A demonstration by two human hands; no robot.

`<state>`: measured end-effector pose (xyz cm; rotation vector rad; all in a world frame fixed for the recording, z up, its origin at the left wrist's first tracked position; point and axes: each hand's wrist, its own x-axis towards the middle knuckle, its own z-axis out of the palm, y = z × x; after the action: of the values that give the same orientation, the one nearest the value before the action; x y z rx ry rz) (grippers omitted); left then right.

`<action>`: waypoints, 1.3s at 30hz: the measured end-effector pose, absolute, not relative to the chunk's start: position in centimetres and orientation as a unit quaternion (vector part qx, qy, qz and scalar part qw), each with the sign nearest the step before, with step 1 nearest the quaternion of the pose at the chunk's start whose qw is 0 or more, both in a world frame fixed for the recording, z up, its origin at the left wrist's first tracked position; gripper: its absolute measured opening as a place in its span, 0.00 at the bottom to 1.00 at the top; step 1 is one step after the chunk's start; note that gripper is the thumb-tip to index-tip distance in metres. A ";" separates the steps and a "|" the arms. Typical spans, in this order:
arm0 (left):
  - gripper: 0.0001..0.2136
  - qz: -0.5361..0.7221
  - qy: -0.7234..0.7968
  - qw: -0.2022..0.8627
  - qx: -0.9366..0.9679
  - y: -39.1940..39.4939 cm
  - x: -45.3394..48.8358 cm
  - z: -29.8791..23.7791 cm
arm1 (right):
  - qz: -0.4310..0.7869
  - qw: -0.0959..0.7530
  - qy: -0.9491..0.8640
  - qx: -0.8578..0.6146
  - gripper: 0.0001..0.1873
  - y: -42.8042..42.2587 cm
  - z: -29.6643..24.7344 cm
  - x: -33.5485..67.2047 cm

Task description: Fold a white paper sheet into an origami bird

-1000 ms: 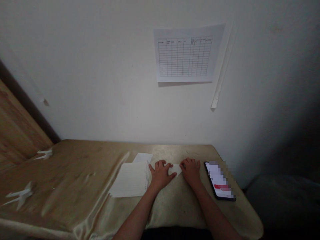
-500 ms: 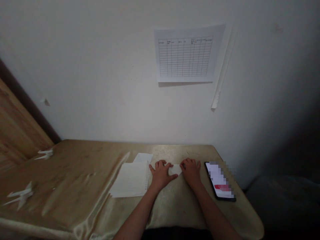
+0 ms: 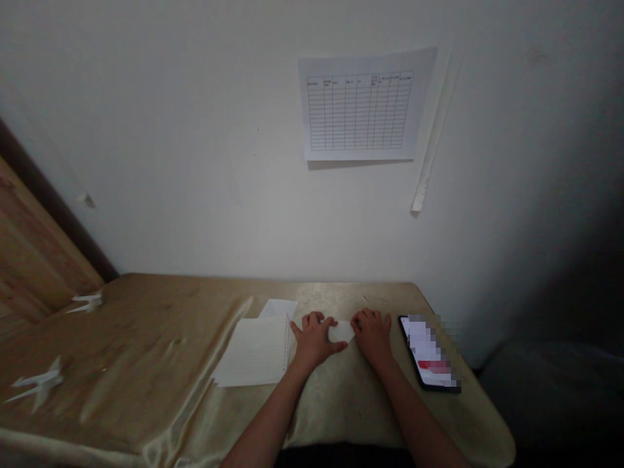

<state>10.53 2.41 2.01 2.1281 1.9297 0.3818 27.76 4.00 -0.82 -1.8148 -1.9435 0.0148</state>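
Observation:
A small white piece of folded paper (image 3: 340, 331) lies on the table between my two hands. At its left edge my left hand (image 3: 314, 338) holds it down, index finger and thumb apart on either side. My right hand (image 3: 372, 329) has its fingers curled at the paper's right edge, gripping it there; the fingertips partly hide that edge. Just left of my left hand lies a spiral notebook (image 3: 256, 351) with lined pages, and another white sheet (image 3: 279, 307) sticks out behind it.
A phone (image 3: 429, 357) with a lit screen lies right of my right hand. Two folded white paper figures (image 3: 46, 380) (image 3: 88, 301) stand at the left on the cloth-covered table (image 3: 146, 351). On the wall behind hangs a printed grid sheet (image 3: 363, 110).
The view has shifted very slightly. Both hands and the paper keep practically the same position.

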 end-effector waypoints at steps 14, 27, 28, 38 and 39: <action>0.26 0.138 0.641 0.102 0.748 1.9 10.3 1.6 | 0.027 0.260 -0.711 -0.653 0.09 3.8 -0.7 28.0; 0.25 0.144 0.651 0.091 0.740 2.2 10.5 1.0 | 0.007 0.260 -0.718 -0.645 0.10 3.7 -1.0 27.9; 0.26 0.146 0.651 0.094 0.739 2.3 10.5 0.9 | 0.005 0.259 -0.718 -0.646 0.10 3.8 -1.0 27.9; 0.28 0.138 0.656 0.110 0.734 2.3 10.4 1.4 | 0.003 0.251 -0.717 -0.650 0.09 3.8 -1.0 27.8; 0.28 0.139 0.656 0.111 0.733 2.3 10.5 1.5 | 0.002 0.251 -0.717 -0.651 0.09 3.8 -1.0 27.7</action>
<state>10.46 2.28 1.50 2.1543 1.9281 0.4077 27.74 3.82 -0.97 -1.7707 -1.9501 0.0058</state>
